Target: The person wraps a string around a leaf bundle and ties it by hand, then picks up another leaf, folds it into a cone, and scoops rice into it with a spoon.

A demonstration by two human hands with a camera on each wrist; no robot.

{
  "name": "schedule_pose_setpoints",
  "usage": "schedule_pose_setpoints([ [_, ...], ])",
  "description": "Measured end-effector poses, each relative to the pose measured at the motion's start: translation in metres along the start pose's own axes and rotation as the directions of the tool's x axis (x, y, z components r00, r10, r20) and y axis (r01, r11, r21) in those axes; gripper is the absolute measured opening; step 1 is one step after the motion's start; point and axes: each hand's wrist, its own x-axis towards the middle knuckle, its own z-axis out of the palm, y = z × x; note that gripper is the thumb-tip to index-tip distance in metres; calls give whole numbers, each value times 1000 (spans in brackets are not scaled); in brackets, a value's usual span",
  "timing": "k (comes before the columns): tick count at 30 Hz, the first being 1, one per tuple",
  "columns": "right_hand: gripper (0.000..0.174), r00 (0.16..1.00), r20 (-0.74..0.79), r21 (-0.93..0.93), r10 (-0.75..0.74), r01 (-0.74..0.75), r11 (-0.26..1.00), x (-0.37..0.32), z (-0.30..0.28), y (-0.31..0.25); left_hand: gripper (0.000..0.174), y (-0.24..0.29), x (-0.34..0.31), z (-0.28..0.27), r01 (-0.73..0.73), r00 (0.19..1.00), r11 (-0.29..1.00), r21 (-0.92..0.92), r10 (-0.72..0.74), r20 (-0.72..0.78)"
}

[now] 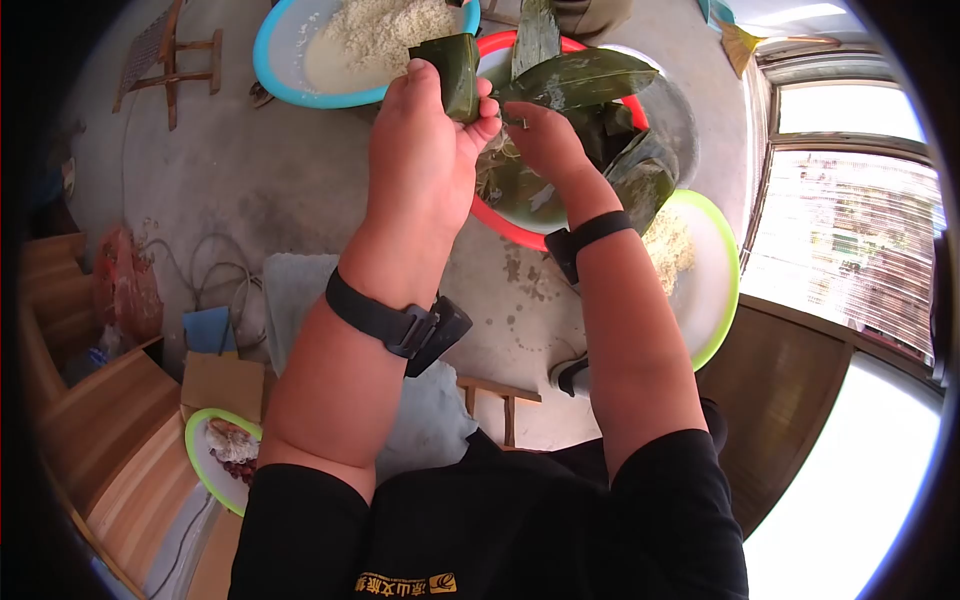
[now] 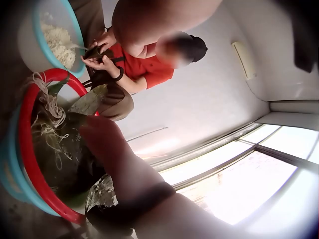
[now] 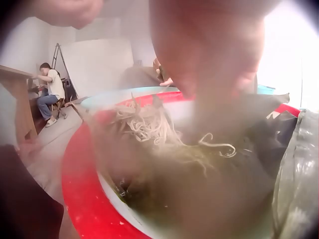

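Note:
My left hand [image 1: 425, 125] grips a folded green leaf [image 1: 458, 78], with the thumb on its near edge. It is raised beside the red-rimmed basin [image 1: 515, 232]. Over that basin, my right hand [image 1: 545, 145] has curled fingers and pinches a bit of green leaf [image 1: 519, 123]; the grip is partly hidden. A long leaf [image 1: 590, 80] lies just past the right hand. Dark wet leaves [image 1: 640, 180] fill the basin's right side. Pale strings [image 3: 144, 124] lie inside the basin in the right wrist view, where the right hand [image 3: 209, 50] is blurred.
A blue-rimmed basin [image 1: 330, 98] of white rice stands at the upper left, a green-rimmed one [image 1: 735, 270] with grain at the right. Another green-rimmed dish [image 1: 198, 470] is at the lower left. A person in red [image 2: 154, 69] sits opposite, hands on a leaf.

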Motion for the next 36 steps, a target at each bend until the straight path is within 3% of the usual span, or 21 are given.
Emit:
schedule_pose_setpoints([
  [2, 33, 996, 86, 6, 32, -32, 999, 16, 15, 9, 31, 0, 1, 2, 6, 1000, 1000, 8, -6, 0],
  [5, 27, 962, 156, 36, 226, -235, 971, 19, 1, -4, 31, -2, 5, 3, 20, 1000, 1000, -1, -20, 14],
  [11, 22, 987, -84, 128, 134, -123, 984, 17, -1, 7, 31, -6, 6, 11, 33, 999, 999, -6, -33, 27],
  [14, 22, 969, 6, 621, 245, -196, 759, 15, -32, -11, 31, -7, 6, 11, 30, 999, 1000, 3, -30, 17],
  [17, 20, 981, -48, 809, 188, -72, 583, 1, -80, -52, 31, -7, 7, 5, 5, 999, 1000, -1, -5, 40],
  [20, 17, 980, -163, 871, 117, 88, 484, -9, -122, -86, 30, -6, 7, 1, -4, 999, 1000, -8, 4, 38],
  [23, 17, 985, -173, 800, 13, 133, 585, -15, -138, -99, 30, -6, 7, -3, -19, 999, 999, -27, 20, 34],
  [27, 16, 971, -239, 772, -26, 206, 601, -29, -160, -114, 31, -3, 2, 1, -28, 999, 1000, -10, 27, -22],
  [29, 15, 947, -311, 667, -78, 275, 692, -38, -162, -111, 33, -5, 2, 2, -26, 999, 1000, -1, 26, -48],
  [32, 12, 955, -249, 686, -163, 292, 667, -55, -161, -96, 32, -8, 2, 5, -54, 997, 998, 29, 56, -53],
  [36, 8, 989, -66, 723, -133, 139, 676, -90, -164, -83, 30, -15, -7, 17, -73, 996, 988, 139, 66, 56],
])
